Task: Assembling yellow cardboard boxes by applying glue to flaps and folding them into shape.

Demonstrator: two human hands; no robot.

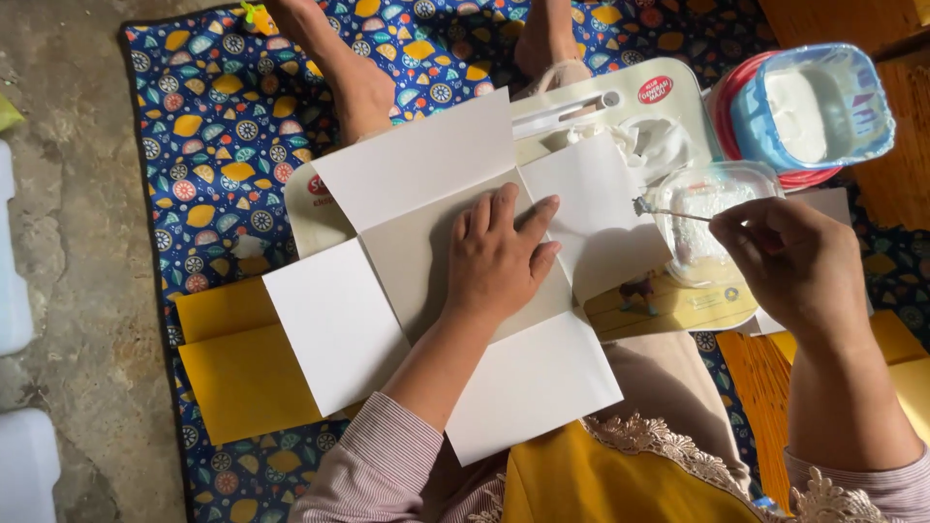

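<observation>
My left hand [502,254] lies flat, fingers spread, on the middle panel of a white paper sheet [344,329] cut into a cross shape with four flaps. The sheet rests on a pale rectangular board [320,218] over my lap. My right hand [794,261] pinches a thin metal-tipped stick [668,211], whose tip hangs over a clear plastic container [702,199] holding a little whitish paste. A smear of white paste [659,140] sits on the board beyond the sheet.
A blue-lidded tub [814,107] with white contents stands at the upper right. Yellow paper sheets [237,363] lie to the left and another yellow sheet [906,373] to the right, on a patterned blue mat [218,107]. Another person's bare feet [363,92] rest at the top. Concrete floor [68,261] on the left.
</observation>
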